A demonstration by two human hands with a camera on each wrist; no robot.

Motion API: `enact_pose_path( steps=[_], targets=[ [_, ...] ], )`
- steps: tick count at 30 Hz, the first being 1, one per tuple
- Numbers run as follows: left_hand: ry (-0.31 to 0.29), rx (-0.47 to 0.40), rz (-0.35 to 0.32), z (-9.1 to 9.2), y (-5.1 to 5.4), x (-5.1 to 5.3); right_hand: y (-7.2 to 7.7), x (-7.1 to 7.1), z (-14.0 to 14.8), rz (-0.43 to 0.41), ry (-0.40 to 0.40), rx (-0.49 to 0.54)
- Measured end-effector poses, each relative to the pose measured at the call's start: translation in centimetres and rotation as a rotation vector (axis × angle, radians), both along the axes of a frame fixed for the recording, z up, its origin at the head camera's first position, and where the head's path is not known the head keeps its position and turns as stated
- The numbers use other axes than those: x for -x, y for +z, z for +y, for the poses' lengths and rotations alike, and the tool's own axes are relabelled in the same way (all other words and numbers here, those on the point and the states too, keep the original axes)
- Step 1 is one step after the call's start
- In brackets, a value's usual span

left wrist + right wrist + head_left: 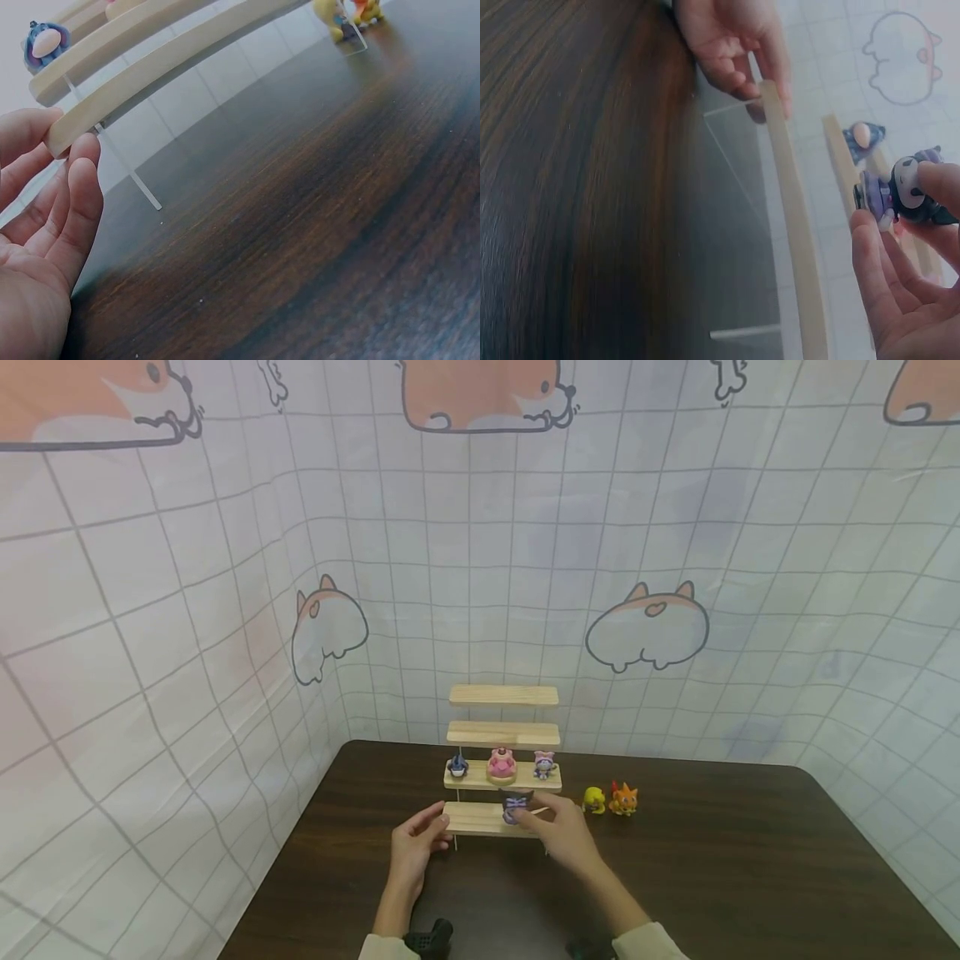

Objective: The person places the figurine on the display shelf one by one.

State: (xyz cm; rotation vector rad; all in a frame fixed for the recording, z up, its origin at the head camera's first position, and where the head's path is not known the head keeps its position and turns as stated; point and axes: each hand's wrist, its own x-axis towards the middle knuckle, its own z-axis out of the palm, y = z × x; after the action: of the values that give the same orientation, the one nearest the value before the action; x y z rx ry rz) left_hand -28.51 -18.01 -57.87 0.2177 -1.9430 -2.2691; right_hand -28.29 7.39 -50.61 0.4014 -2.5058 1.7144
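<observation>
Clock directions are taken in the head view from the Kuromi figurine point(515, 804), 12 o'clock being away from the person. The figurine, black-hooded and purple-dressed, is located above the lowest plank point(474, 818) of a four-tier wooden display rack; the right wrist view shows its base apart from that plank. Right hand point(566, 835), at 4 o'clock: thumb and fingers closed to the figurine's width, pinching it. Left hand point(412, 847), at 8 o'clock: thumb and fingertips nearly together, gripping the left end of the lowest plank.

Second tier from the bottom point(478, 777), occupied as follows: Eeyore figurine point(457, 767) at 10 o'clock, pink figurine point(501, 766) just short of 12, purple-and-white figurine point(543, 766) at 1. At 3 o'clock, a yellow figurine point(594, 800) and an orange pointed-eared figurine point(624, 800) stand side by side on the dark wooden table point(720, 852). Corgi-printed grid backdrop point(487, 610) at 12 o'clock
</observation>
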Motion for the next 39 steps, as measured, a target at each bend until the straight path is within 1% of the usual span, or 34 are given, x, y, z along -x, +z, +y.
enact_pose_path(
  steps=[9, 13, 18, 20, 26, 34, 39],
  targets=[
    [0.006, -0.018, 0.003, 0.1, 0.0, 0.1, -0.4, 0.4, -2.3, 0.044, 0.023, -0.062],
    [0.009, -0.017, 0.004, 0.0, 0.0, 0.2, -0.6, 0.6, -3.2, 0.037, 0.029, -0.066],
    [0.010, -0.018, -0.005, 0.1, 0.0, 0.2, -1.0, 0.8, -4.3, 0.015, 0.028, -0.046],
    [0.011, -0.020, -0.008, 0.1, 0.0, 0.2, -1.1, 0.9, -4.6, 0.013, 0.033, -0.033],
    [0.006, -0.026, -0.011, 0.1, 0.1, 0.3, -1.5, 1.1, -5.3, 0.023, 0.025, -0.039],
    [0.001, -0.036, -0.001, 0.1, -0.2, 0.4, -1.5, 1.5, -6.3, 0.065, 0.030, -0.052],
    [-0.001, -0.033, 0.007, 0.0, -0.1, 0.3, -1.4, 1.8, -6.8, 0.045, 0.024, -0.079]
  ],
)
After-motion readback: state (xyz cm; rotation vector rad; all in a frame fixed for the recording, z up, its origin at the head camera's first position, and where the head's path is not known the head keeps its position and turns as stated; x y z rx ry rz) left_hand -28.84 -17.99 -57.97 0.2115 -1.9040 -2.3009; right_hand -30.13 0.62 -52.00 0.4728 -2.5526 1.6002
